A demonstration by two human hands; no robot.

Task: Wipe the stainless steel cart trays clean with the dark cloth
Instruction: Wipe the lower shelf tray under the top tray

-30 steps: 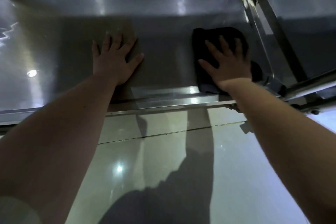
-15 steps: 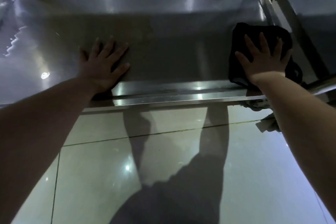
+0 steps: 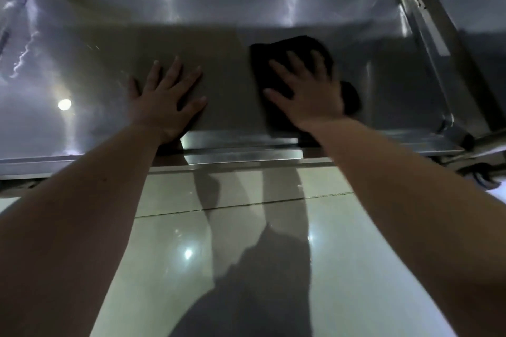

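Glossy steel tray (matt cloth)

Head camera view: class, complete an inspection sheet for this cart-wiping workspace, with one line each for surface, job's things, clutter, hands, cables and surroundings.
Surface: stainless steel tray, shiny, with bright reflections towards its left; no debris visible.
Job's things: dark cloth, bunched, lying on the tray right of centre, near the front rim.
Clutter: nothing seen.
Hands: left hand flat on the bare tray, fingers spread; right hand flat on the cloth, fingers straight.
Cables: nothing seen.
Surroundings: glossy floor tiles below the front rim; cart frame post and a second tray at the right.
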